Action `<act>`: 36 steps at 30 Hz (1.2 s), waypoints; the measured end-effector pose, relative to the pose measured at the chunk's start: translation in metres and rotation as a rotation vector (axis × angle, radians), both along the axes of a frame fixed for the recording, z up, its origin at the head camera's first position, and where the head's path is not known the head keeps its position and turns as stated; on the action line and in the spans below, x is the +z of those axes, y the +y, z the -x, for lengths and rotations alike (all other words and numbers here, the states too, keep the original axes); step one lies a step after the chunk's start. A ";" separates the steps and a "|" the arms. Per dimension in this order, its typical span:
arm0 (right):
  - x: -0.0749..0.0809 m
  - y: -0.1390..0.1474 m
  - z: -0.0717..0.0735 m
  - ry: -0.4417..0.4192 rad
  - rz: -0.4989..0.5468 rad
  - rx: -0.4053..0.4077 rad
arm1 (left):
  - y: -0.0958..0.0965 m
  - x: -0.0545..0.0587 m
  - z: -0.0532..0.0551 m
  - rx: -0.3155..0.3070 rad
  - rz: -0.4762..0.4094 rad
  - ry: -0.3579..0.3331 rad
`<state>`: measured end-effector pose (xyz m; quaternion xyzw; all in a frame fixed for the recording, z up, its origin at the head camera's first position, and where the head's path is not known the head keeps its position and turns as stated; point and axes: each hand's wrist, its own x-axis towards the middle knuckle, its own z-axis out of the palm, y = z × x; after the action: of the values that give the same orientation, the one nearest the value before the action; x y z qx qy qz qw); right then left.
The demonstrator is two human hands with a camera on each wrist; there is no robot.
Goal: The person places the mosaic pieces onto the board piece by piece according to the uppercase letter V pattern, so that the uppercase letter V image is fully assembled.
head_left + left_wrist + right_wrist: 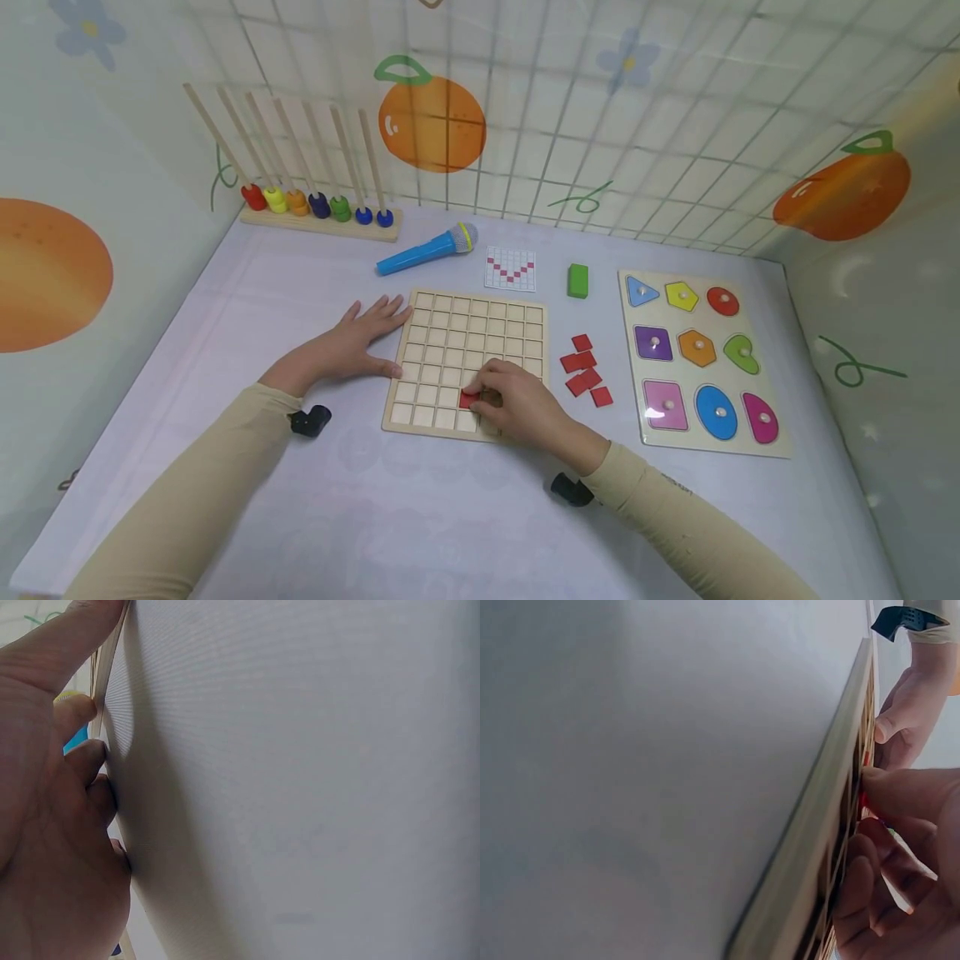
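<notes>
A square wooden grid board (pixel 480 297) lies on the white table, its cells pale wood. With thumb and fingers my right hand (pixel 528 412) pinches a red square tile (pixel 467 399) at a cell in the lower middle of the board. In the right wrist view a sliver of the red tile (pixel 864 799) shows between thumb and fingers, low against the grid; whether it sits fully in the cell I cannot tell. My left hand (pixel 341 350) has its fingers spread, with the fingertips and thumb touching the board's left edge. My right hand hides the board's lower right cells.
Several loose red tiles (pixel 577 362) lie right of the board. Behind it are a patterned card (pixel 511 282), a green block (pixel 577 281) and a blue toy microphone (pixel 416 255). A shape puzzle (pixel 708 318) lies far right; a bead rack (pixel 322 226) stands back left.
</notes>
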<state>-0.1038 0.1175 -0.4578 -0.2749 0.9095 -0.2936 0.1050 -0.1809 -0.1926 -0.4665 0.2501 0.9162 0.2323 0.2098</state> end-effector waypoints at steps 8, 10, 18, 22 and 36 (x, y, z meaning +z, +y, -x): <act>0.000 0.001 0.000 -0.031 0.020 -0.030 | 0.000 -0.003 0.002 0.003 0.012 -0.004; 0.000 0.002 -0.001 -0.034 0.022 -0.036 | 0.001 -0.002 0.002 0.005 0.013 -0.007; 0.001 0.005 -0.003 -0.043 0.051 -0.058 | 0.001 -0.001 0.002 0.002 0.009 -0.007; 0.001 0.008 -0.002 -0.071 0.069 -0.077 | 0.001 -0.002 0.002 0.000 0.014 -0.007; 0.007 0.034 0.001 -0.058 0.070 -0.107 | 0.000 -0.001 0.001 0.013 0.018 -0.027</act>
<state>-0.1052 0.1519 -0.4507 -0.2207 0.9087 -0.3382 0.1057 -0.1821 -0.1922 -0.4678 0.2389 0.9171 0.2286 0.2229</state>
